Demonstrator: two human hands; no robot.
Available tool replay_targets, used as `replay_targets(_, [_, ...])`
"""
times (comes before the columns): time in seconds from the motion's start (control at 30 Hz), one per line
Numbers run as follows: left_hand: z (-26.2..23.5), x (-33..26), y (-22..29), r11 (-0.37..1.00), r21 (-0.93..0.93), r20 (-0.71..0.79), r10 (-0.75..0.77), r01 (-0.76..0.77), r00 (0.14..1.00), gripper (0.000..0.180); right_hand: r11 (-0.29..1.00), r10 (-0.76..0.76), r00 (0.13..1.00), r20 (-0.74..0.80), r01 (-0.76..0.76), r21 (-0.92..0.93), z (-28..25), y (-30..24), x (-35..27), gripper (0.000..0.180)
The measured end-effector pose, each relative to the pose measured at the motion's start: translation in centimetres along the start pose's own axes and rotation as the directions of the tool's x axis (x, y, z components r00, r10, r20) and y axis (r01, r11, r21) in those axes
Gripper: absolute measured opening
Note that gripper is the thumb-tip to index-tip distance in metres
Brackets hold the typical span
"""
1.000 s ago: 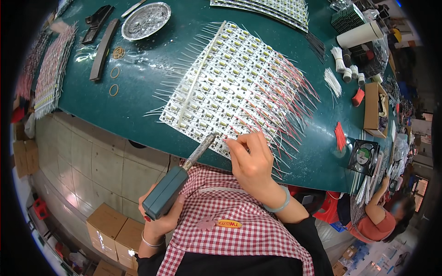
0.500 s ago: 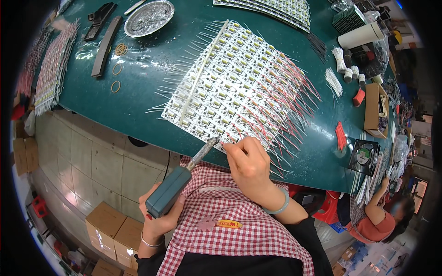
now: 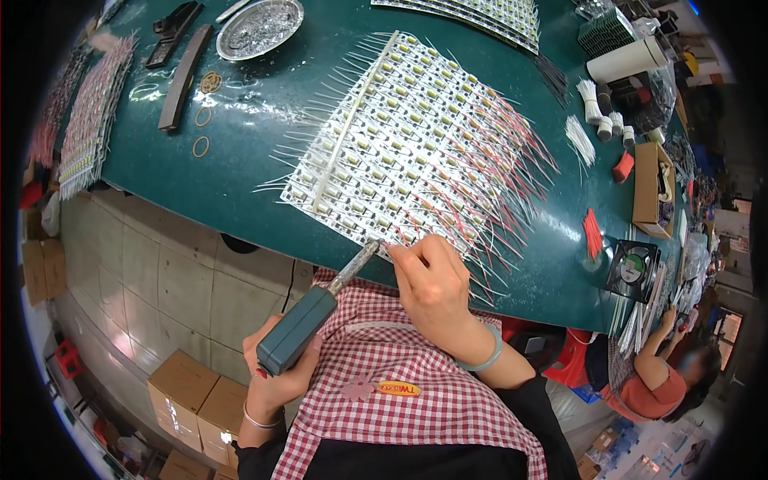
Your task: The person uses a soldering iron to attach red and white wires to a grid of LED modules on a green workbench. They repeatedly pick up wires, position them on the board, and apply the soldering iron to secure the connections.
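Observation:
My left hand (image 3: pixel 282 370) is wrapped around the dark green handle of a soldering iron (image 3: pixel 308 318). Its metal tip touches or hovers just over the near edge of a white circuit board panel (image 3: pixel 376 160). Rows of small yellow-green parts cover this panel, with white wires along its left side and red and white wires along its right. Close to the tip, my right hand (image 3: pixel 436 280) pinches a thin wire at the panel's near edge; the wire's end is mostly hidden by the fingers. A pale strip (image 3: pixel 352 124) lies across the panel's left part.
Upper left on the green table (image 3: pixel 264 104) are a metal dish (image 3: pixel 260 29), a dark bar (image 3: pixel 186 78) and rubber bands (image 3: pixel 210 83). Red wires (image 3: pixel 592 232), a fan (image 3: pixel 634 270) and a cardboard box (image 3: pixel 654 192) lie to the right. Another person (image 3: pixel 660 376) sits lower right.
The panel has shifted very slightly, and the soldering iron's tip has edged a little along its near edge. Both hands keep their grips.

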State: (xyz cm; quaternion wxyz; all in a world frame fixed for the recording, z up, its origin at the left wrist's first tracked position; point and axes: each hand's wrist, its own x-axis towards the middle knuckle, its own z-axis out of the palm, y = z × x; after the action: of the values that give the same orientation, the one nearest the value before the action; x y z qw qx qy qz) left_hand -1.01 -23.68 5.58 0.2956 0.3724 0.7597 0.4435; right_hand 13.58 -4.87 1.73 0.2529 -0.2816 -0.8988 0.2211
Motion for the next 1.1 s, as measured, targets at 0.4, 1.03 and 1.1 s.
replay_targets(0.4, [0.1, -2.5, -1.5, 0.898, -0.363, -0.071, -0.293, 0.249, 0.953, 0.020, 1.000, 0.006, 1.000, -0.014, -0.006, 0.003, 0.1, 0.0, -0.1, 0.019])
replay_targets(1.03, [0.9, 1.6, -2.2, 0.909, -0.390, -0.302, -0.280, 0.150, 0.911, 0.044, 0.950, 0.290, 0.862, -0.416, -0.312, 0.014, -12.1, 11.9, 1.3, 0.008])
replay_targets(1.1, [1.4, 2.6, -1.9, 0.922, -0.363, -0.290, -0.251, 0.137, 0.923, 0.044, 0.938, 0.285, 0.837, -0.466, -0.345, -0.046, -13.4, 17.0, 0.7, 0.006])
